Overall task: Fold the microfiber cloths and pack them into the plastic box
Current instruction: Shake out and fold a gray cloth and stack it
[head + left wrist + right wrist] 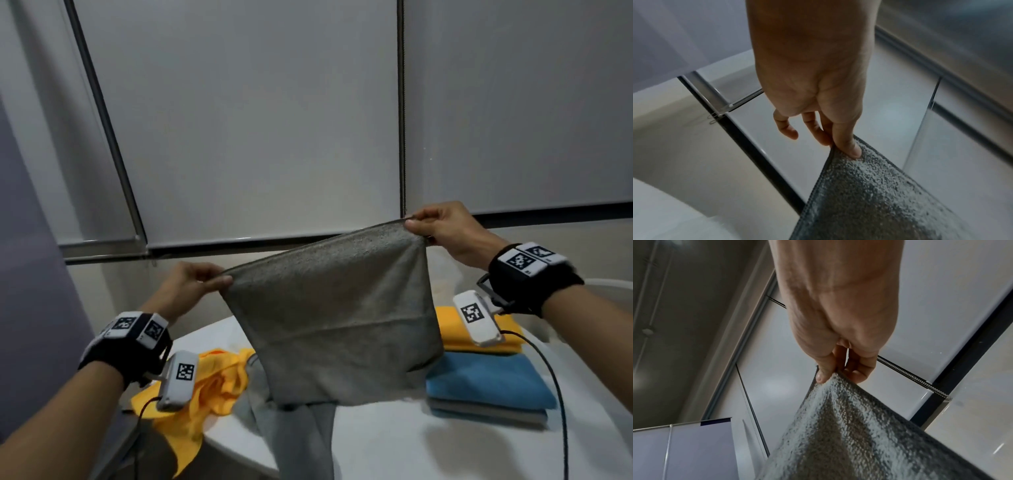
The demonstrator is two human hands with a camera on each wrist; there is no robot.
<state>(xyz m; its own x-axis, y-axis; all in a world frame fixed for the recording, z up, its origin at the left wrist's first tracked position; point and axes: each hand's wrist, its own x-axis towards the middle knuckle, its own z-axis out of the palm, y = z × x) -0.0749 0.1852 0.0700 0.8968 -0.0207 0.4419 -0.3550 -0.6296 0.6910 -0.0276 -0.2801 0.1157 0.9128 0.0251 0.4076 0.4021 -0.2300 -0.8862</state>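
Observation:
A grey microfiber cloth (335, 318) hangs spread in the air above the white table (394, 442). My left hand (219, 279) pinches its upper left corner, and the left wrist view shows the thumb pressed on the grey cloth (875, 191). My right hand (412, 222) pinches the upper right corner, held higher than the left; the right wrist view shows the grey cloth (849, 434) hanging from thumb and fingers. The cloth's lower edge hangs just above another grey cloth (301, 442) lying on the table. No plastic box is in view.
A crumpled yellow cloth (209, 387) lies at the left of the table. At the right sit a folded yellow cloth (479, 334) and, nearer, a folded blue cloth (486, 383) on a folded grey one (493, 416). Window blinds (257, 120) fill the wall behind.

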